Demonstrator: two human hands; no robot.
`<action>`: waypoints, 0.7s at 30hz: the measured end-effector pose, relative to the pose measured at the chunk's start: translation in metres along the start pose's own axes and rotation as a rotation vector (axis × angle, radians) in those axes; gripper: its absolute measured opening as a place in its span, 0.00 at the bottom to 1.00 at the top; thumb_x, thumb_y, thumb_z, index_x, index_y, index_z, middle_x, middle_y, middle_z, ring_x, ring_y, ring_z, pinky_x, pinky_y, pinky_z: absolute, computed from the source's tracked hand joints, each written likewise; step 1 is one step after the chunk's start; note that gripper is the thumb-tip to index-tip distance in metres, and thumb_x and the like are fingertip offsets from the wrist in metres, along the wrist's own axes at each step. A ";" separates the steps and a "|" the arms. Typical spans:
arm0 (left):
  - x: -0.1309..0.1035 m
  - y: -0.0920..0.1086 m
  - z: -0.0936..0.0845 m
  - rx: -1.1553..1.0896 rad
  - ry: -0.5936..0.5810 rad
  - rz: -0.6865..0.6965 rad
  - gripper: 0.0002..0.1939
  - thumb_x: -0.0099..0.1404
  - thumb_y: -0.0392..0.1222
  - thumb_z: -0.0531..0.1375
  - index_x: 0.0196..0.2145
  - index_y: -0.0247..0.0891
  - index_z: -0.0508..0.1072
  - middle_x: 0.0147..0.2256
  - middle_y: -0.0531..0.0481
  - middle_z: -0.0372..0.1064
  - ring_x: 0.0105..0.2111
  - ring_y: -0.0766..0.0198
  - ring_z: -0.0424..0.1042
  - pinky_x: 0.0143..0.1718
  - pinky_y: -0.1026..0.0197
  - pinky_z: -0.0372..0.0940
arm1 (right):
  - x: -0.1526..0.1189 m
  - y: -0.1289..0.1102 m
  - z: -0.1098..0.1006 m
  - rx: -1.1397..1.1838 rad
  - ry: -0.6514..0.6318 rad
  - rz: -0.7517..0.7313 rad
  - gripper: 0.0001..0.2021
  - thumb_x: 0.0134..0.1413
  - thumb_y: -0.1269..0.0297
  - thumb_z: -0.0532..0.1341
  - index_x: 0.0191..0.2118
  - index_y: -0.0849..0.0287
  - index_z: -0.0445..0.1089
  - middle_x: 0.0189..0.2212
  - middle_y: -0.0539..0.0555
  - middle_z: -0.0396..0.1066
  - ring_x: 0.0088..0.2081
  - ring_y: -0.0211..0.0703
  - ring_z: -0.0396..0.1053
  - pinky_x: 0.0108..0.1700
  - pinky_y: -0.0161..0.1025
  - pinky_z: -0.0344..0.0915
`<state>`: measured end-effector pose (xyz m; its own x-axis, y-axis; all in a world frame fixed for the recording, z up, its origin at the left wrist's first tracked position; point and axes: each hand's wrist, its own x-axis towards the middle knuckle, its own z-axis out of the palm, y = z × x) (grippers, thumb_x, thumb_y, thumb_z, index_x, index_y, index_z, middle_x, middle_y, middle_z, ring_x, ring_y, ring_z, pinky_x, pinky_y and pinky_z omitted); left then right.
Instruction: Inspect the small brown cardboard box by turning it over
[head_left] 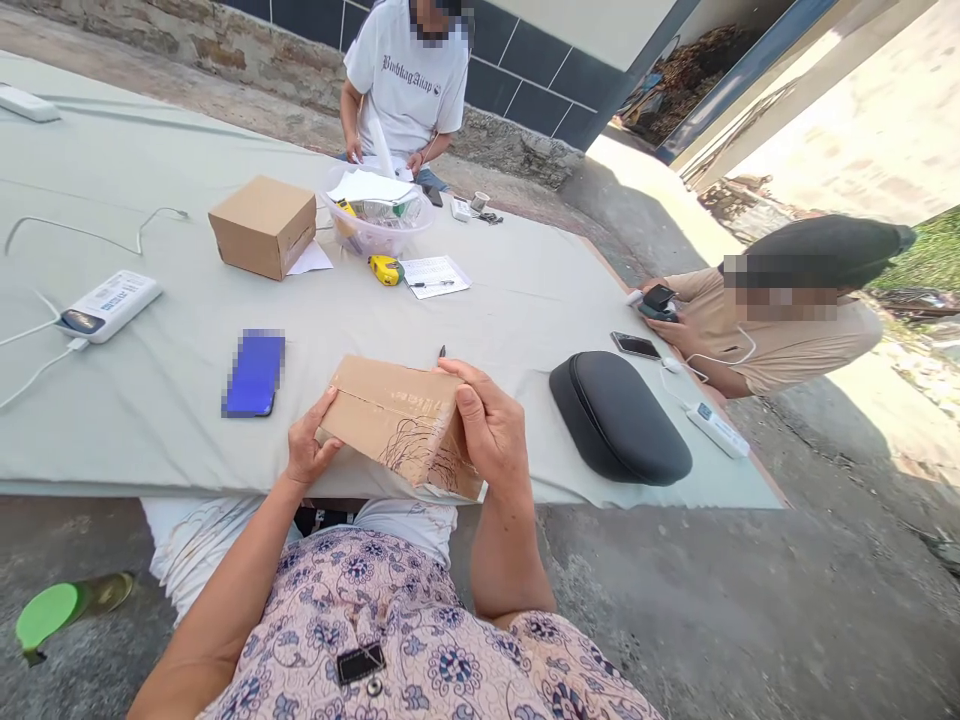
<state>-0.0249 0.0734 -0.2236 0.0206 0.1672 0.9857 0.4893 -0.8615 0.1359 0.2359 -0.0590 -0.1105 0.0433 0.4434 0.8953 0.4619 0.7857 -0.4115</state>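
Note:
A brown cardboard box (375,405) with dark scribbled lines on it is held tilted at the table's near edge. My left hand (311,440) grips its left end, thumb below and fingers on the upper edge. Around the right end is my right hand (491,420), its thumb on the side face and fingers over the top corner. The tip of a dark pen (442,351) shows just behind the box. A blue phone (255,373) lies to the left, and a black rounded case (619,418) rests to the right.
On the cloth-covered table (510,300) are another cardboard box (262,227), a plastic basket (375,235), a yellow tape measure (385,270), a notepad (437,277) and a white power bank (112,305) with cables. One person sits across, another at the right.

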 end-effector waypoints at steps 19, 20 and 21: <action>0.009 0.003 0.001 -0.096 0.026 -0.250 0.43 0.71 0.73 0.49 0.61 0.31 0.74 0.59 0.33 0.72 0.59 0.50 0.75 0.59 0.53 0.73 | -0.019 0.093 0.035 0.803 0.271 0.563 0.39 0.52 0.28 0.63 0.52 0.62 0.71 0.48 0.60 0.78 0.47 0.50 0.78 0.48 0.49 0.79; 0.010 0.004 0.001 -0.103 0.028 -0.262 0.44 0.70 0.73 0.49 0.61 0.31 0.74 0.59 0.33 0.72 0.60 0.50 0.74 0.60 0.53 0.72 | -0.020 0.093 0.035 0.807 0.251 0.560 0.39 0.52 0.27 0.62 0.51 0.62 0.71 0.48 0.60 0.78 0.48 0.51 0.79 0.50 0.50 0.79; 0.010 0.004 0.001 -0.109 0.029 -0.272 0.44 0.70 0.74 0.49 0.61 0.31 0.74 0.60 0.33 0.71 0.60 0.50 0.74 0.60 0.53 0.72 | -0.020 0.094 0.036 0.810 0.229 0.555 0.39 0.52 0.27 0.63 0.50 0.62 0.72 0.47 0.60 0.79 0.49 0.52 0.79 0.51 0.51 0.79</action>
<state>-0.0220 0.0723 -0.2130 -0.1240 0.3866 0.9139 0.3770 -0.8335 0.4038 0.2469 0.0211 -0.1735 0.2781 0.8091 0.5177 -0.4133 0.5873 -0.6959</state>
